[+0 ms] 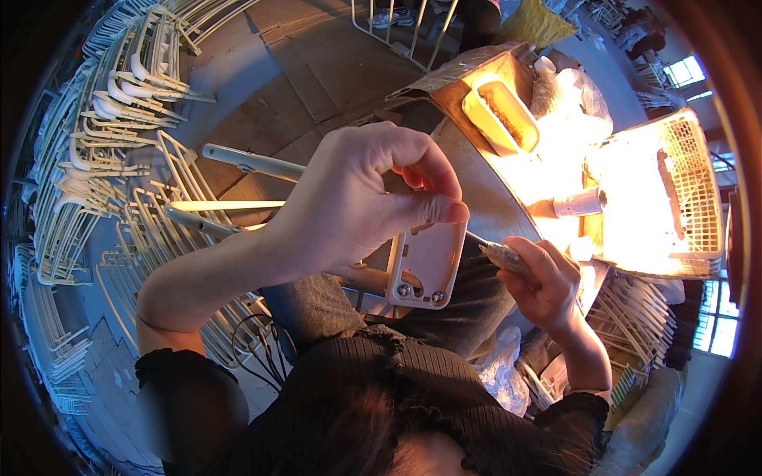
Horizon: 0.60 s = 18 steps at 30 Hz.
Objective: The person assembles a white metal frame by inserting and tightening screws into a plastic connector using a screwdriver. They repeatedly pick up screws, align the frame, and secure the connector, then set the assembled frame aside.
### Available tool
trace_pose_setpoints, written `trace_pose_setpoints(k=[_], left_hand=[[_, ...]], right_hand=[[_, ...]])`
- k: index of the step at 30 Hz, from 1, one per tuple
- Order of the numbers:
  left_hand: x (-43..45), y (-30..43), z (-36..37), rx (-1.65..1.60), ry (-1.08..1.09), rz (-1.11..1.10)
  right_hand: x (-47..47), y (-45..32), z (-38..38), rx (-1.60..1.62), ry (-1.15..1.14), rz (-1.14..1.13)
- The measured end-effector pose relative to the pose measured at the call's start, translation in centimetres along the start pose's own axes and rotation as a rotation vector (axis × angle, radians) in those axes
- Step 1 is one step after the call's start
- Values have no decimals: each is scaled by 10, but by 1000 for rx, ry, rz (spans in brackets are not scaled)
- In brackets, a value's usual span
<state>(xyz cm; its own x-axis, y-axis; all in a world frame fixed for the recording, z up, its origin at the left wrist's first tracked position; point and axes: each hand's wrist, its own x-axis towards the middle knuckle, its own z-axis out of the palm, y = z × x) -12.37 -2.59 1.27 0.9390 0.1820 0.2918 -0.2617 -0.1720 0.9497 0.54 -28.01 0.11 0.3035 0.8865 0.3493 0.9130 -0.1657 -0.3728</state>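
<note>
My left hand (369, 196) is bent at the wrist, thumb and forefinger pinched at the upper corner of a white plastic bracket (430, 256). Whether anything small is between those fingertips is hidden. Two metal screws sit in the bracket's lower end, beside a curved slot. Behind it runs a pale metal tube frame (256, 162), which passes under my left forearm and over my lap. My right hand (539, 279) grips a screwdriver (506, 256) with a wrapped handle. Its thin metal shaft points toward the bracket's upper right edge, and the tip is out of sight.
Stacked pale tube frames (113, 119) crowd the left side. At right, under glaring light, stand a yellow tub of small parts (506, 119), a can (577, 202) and a plastic basket (699, 208). Black cables (268, 345) hang by my left leg. A person's shoe (391, 19) shows at the top.
</note>
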Motion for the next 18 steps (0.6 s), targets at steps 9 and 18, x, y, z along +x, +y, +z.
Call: trace_pose_setpoints(k=[9,18], left_hand=[[1,2,-2,99,-29,36],[0,-2,-4,240,-36,54]], right_hand=[[1,4,-1,-116,28,-104],[2,4,-2,-114,7,-105]])
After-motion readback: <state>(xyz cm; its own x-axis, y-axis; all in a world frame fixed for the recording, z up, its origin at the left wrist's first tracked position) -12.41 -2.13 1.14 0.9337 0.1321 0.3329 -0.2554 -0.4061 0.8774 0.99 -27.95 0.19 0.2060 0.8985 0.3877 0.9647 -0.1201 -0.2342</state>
